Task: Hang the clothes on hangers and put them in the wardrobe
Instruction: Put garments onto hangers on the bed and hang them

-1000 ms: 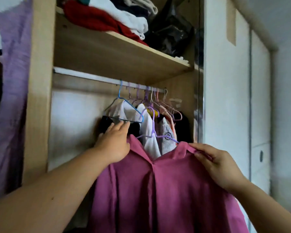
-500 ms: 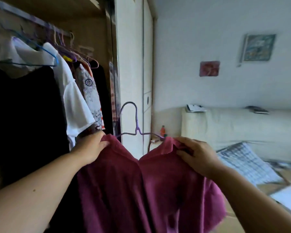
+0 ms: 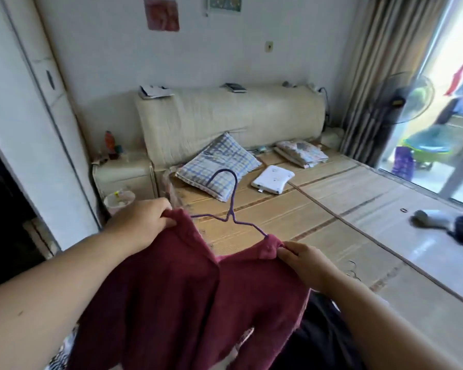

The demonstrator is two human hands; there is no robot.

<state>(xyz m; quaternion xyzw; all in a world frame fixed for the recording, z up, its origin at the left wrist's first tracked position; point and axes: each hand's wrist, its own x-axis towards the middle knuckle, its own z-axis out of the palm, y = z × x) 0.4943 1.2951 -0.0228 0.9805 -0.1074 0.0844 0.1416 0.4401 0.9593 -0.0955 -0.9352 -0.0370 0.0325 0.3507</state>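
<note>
No legible text anywhere. Red poster [image 3: 161, 14] and small picture [image 3: 224, 3] on wall [image 3: 251, 54]: too blurred. Marks on white device [image 3: 272, 179] on bed [image 3: 345, 198]: unreadable.

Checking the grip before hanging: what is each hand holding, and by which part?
Both hold the maroon shirt draped on the purple wire hanger. The left hand grips one shoulder, and the right hand pinches the other.

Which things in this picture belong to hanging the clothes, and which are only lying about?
Belong to the job: maroon shirt, purple hanger inside it, left hand and right hand gripping its shoulders, white wardrobe.
Lying about: checked pillow, white flat device, folded cloth, standing fan.
</note>
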